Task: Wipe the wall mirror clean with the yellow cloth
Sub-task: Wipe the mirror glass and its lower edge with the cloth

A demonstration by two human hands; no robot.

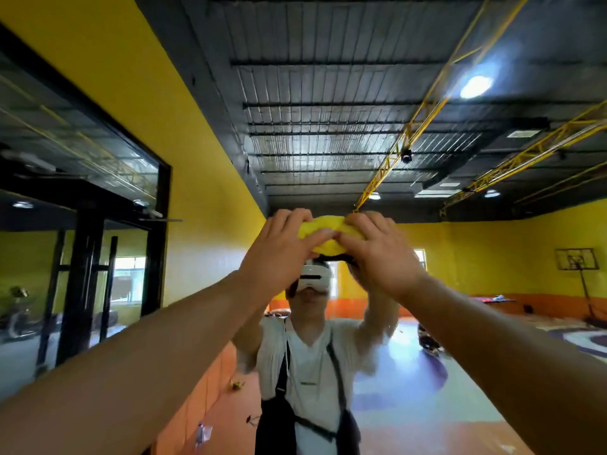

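Two bare forearms rise from the lower corners toward the middle. The left hand [282,244] has its fingers curled over the left end of the yellow cloth [323,226], with the thumb tucked beneath. The right hand [377,254] grips the right end the same way, fingers bent round the bunched fabric. The fingertips of the two hands nearly meet at the cloth's middle. The cloth is wadded into a thick roll and held up at the wall mirror [460,372], toward its left edge, where the glass meets the yellow side wall [203,178]. It sits just above the reflected head; whether it touches the glass I cannot tell.

In the glass stands the person's reflection [308,366], in a pale shirt with dark straps, arms raised likewise. Behind it lies a floor in orange and blue, and a basketball hoop [574,259] near the mirror's right edge. A dark-framed glass panel [82,159] is set in the side wall. Overhead run a black ribbed ceiling [328,93], yellow trusses [427,110] and a bright lamp [476,87].
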